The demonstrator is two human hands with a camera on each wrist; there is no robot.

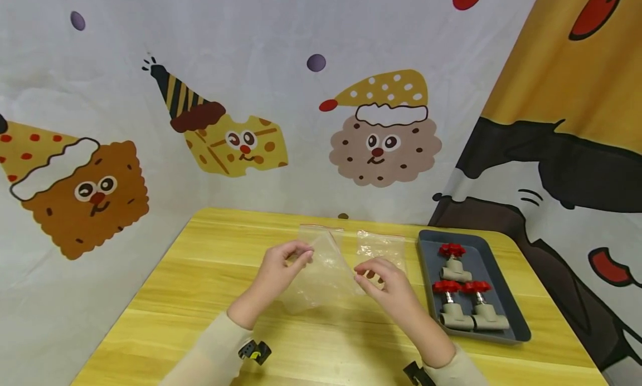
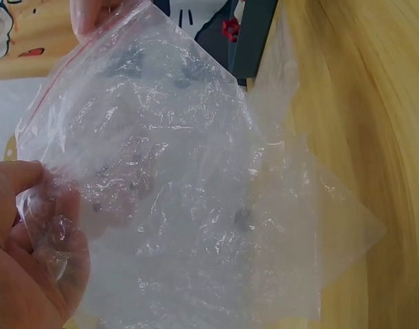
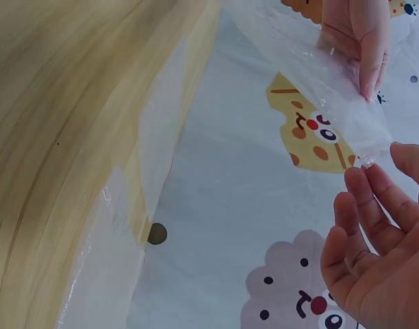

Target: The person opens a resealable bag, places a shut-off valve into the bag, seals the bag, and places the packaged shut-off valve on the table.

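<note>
A clear zip-lock bag [image 1: 328,260] with a red line along its mouth hangs tilted between my hands, above the table. My left hand [image 1: 281,266] grips one end of its mouth; in the left wrist view the fingers show through the film and the thumb [image 2: 21,176] lies on the near side. At the other corner my right hand [image 1: 388,283] pinches the plastic between thumb and index finger, its other fingers [image 3: 343,253] loosely bent. The bag looks flat, with nothing inside it.
Another clear bag [image 1: 383,242] lies on the wooden table [image 1: 200,263], and one more bag edge [image 1: 321,228] shows behind the held one. At the right stands a grey tray [image 1: 506,274] with three beige pipe valves [image 1: 455,272] with red handwheels. A cartoon-printed curtain hangs behind.
</note>
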